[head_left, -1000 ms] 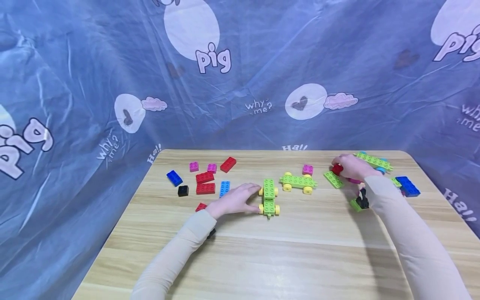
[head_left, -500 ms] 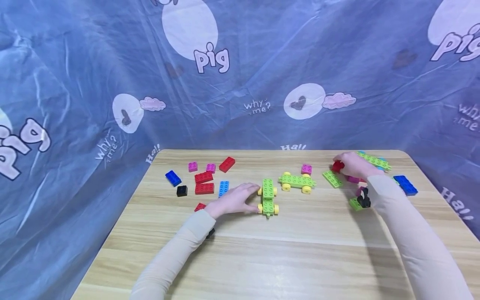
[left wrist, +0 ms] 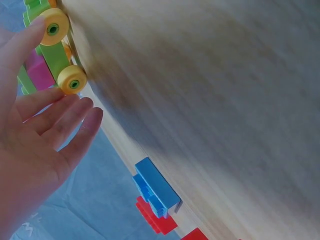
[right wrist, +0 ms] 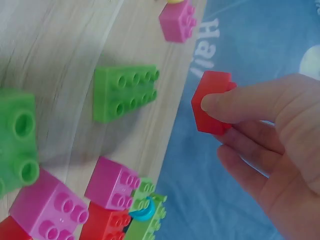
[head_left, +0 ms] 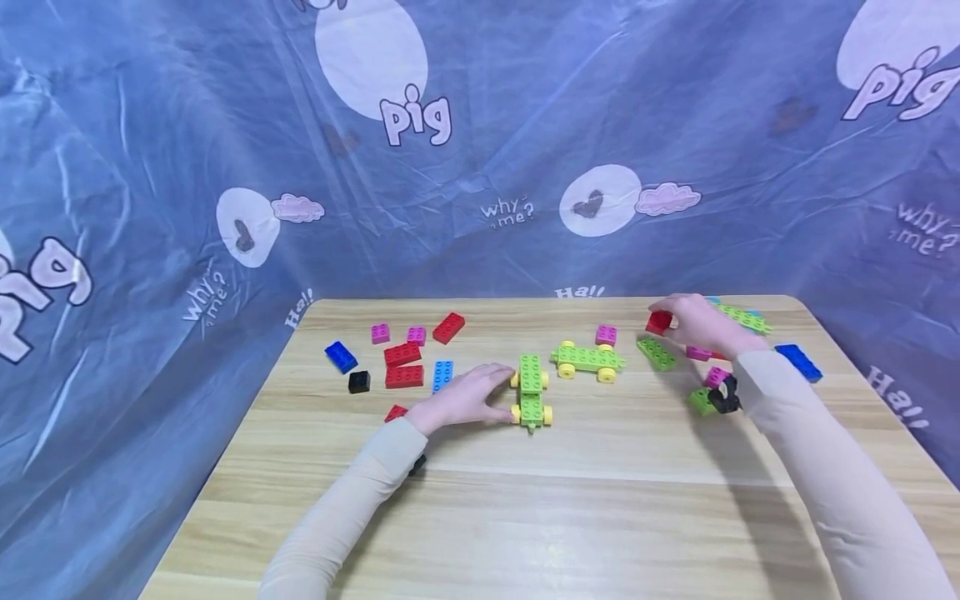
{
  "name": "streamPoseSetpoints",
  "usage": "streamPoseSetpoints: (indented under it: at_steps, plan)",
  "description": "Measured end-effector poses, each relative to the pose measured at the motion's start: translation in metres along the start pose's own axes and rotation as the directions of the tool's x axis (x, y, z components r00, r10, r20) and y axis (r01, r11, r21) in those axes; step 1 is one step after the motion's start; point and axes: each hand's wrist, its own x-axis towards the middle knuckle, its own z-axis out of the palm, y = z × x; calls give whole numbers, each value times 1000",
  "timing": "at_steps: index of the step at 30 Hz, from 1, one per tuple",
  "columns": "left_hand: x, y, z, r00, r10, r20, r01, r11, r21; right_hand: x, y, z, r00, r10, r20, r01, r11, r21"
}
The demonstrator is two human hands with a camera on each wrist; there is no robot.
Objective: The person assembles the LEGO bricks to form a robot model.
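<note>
My left hand point(head_left: 468, 396) reaches in beside a lime-green toy car base point(head_left: 531, 379) with yellow wheels. In the left wrist view the thumb touches one wheel point(left wrist: 54, 27) and the index finger lies against the other; the remaining fingers are loosely extended. At the far right of the table, my right hand point(head_left: 705, 323) pinches a small red building brick point(head_left: 660, 322) between thumb and fingers. The right wrist view shows this brick point(right wrist: 212, 102) with slanted sides, raised off the table. Close by lies a green eight-stud brick point(head_left: 657, 353).
A second lime car base point(head_left: 588, 359) stands in the middle, a pink brick point(head_left: 607, 334) behind it. Red bricks point(head_left: 405, 377), a light-blue brick point(head_left: 442, 376) and a black one point(head_left: 359, 382) lie left. Under the right forearm are green, pink and black pieces point(head_left: 724, 395); a blue brick point(head_left: 798, 362) lies right.
My right hand has lifted the red brick and moved slightly left and up with it. The left hand stays beside the car base. The head view has shifted slightly.
</note>
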Motion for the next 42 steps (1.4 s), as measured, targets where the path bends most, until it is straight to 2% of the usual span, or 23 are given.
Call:
streamPoseSetpoints:
  at_steps: [4, 8, 20, 25, 31, 38, 42]
  plan:
    - [0, -1, 0, 1000, -3, 3, 3, 1000, -4, 0, -9, 0, 998, -49, -40, 49, 999, 5]
    - [0, -2, 0, 1000, -7, 2, 7, 1000, 2, 0, -18, 0, 996, -77, -48, 79, 996, 29]
    - [0, -3, -2, 1000, -17, 4, 17, 1000, 5, 2, -42, 6, 992, -117, -48, 119, 992, 32]
    - [0, -3, -1, 1000, -15, 4, 15, 1000, 4, 1, -50, 8, 984, -162, -79, 166, 985, 42]
    - [0, -2, -1, 1000, -7, 3, 7, 1000, 1, 2, -61, 11, 982, -166, -92, 172, 983, 60]
    - [0, 0, -1, 1000, 15, -4, -15, 1000, 6, 6, -76, 14, 958, -248, -142, 260, 963, 74]
    - [-1, 0, -1, 1000, 19, -7, -19, 1000, 10, 7, -85, 15, 961, -248, -121, 260, 961, 96]
